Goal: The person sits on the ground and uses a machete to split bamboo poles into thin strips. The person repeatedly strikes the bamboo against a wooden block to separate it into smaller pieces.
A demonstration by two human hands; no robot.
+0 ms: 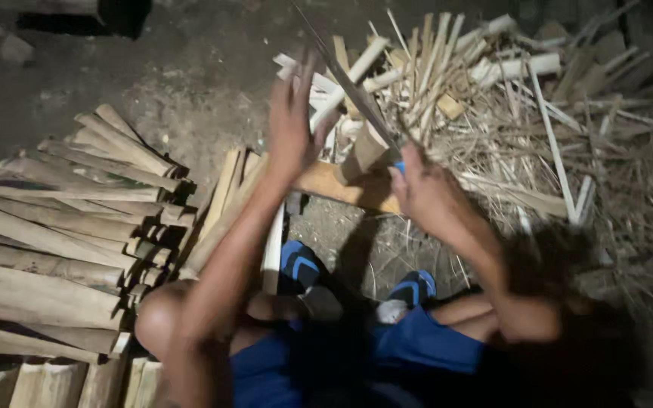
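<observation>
Bamboo pieces surround the work position on dark earth. Left hand [292, 125]: raised, palm open, fingers spread and pointing up, gripping nothing; motion blur softens its outline. It sits just left of a long dark blade [349, 87] that runs diagonally from upper left down to the right hand [421, 189]. Right hand: closed around the blade's handle, of which only a small blue portion shows at the fist. The blade's lower edge meets a short upright bamboo section [368, 147], which stands on a flat wooden block [334, 185] between the two hands.

Both forearms extend up from the lower frame edge. Blue shorts and two blue-strapped sandals [413, 287] appear below the block; the lower right corner is in deep shadow and cannot be resolved.

Stacked split bamboo slats [54, 234] lie left of the left arm, cut off at the frame edge. A loose heap of thin strips and offcuts [508, 98] lies beyond and to the right of the block. No containers are visible.
</observation>
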